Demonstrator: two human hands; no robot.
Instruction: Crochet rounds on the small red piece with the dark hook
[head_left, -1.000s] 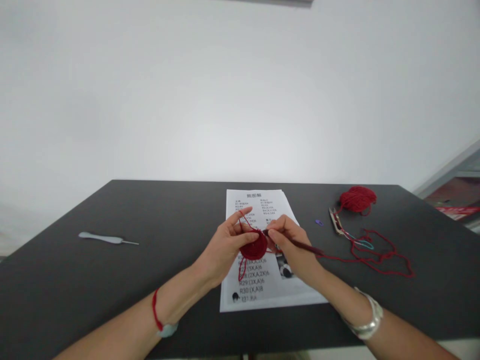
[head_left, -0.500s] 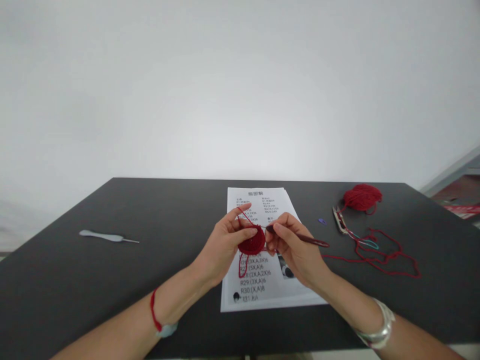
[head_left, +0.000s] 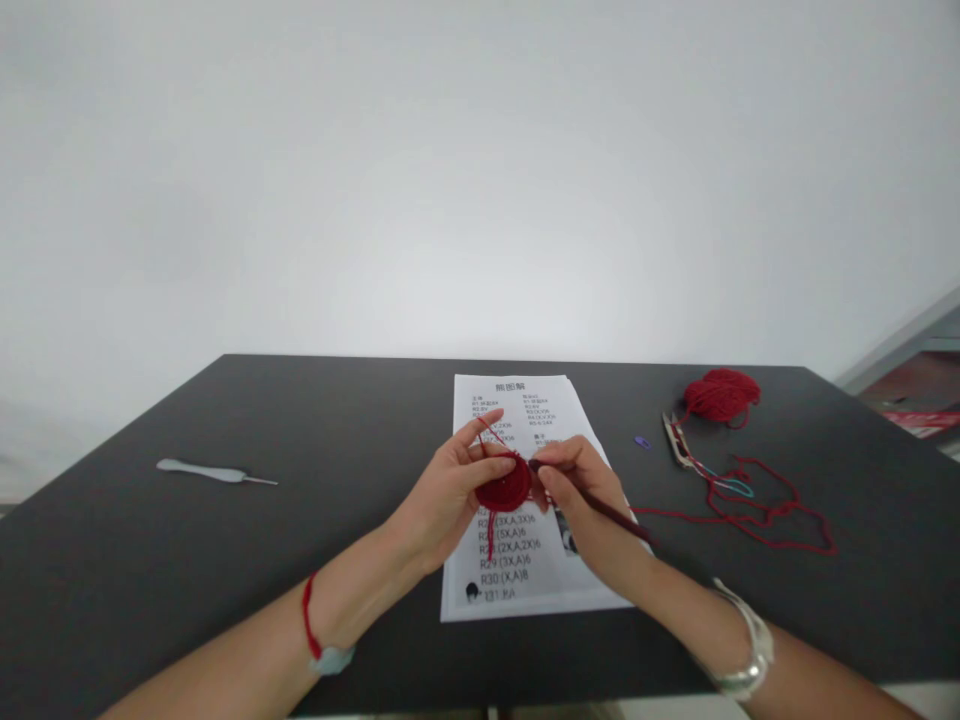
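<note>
My left hand [head_left: 454,485] pinches a round piece of dark red crochet [head_left: 504,488] between thumb and fingers. A strand of red yarn loops over its raised index finger, and a short tail dangles below the piece. My right hand [head_left: 581,500] is closed around a dark brown crochet hook [head_left: 619,517], its handle slanting down to the right. The hook's tip meets the right edge of the crochet, where its exact place in the stitches is too small to make out. Both hands are above the printed sheets [head_left: 525,590].
A grey-white crochet hook [head_left: 217,472] lies at left on the dark table [head_left: 337,420]. At right are a ball of red yarn [head_left: 721,396], loose red strands [head_left: 780,505], small scissors [head_left: 675,440] with a turquoise loop, and a purple stitch marker [head_left: 642,442]. A wall rises behind.
My right hand has rolled, and the brown hook's handle now points more steeply down. The yarn tail under the crochet has swung from an open loop into a narrow strand.
</note>
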